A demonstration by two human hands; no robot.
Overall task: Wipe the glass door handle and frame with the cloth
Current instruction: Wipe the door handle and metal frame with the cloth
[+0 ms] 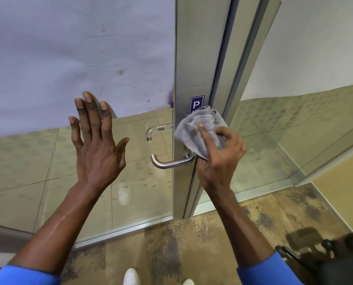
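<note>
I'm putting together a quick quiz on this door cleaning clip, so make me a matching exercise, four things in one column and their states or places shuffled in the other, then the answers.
Column one:
1. left hand
2. grey cloth
3. lever door handle
4. blue sticker

Column two:
A. bunched in the right hand, against the metal door frame
B. on the frame, partly covered by the cloth
C. open, fingers spread, holding nothing
D. sticks out leftward, just below the cloth

Pairs: 1-C, 2-A, 3-D, 4-B
</note>
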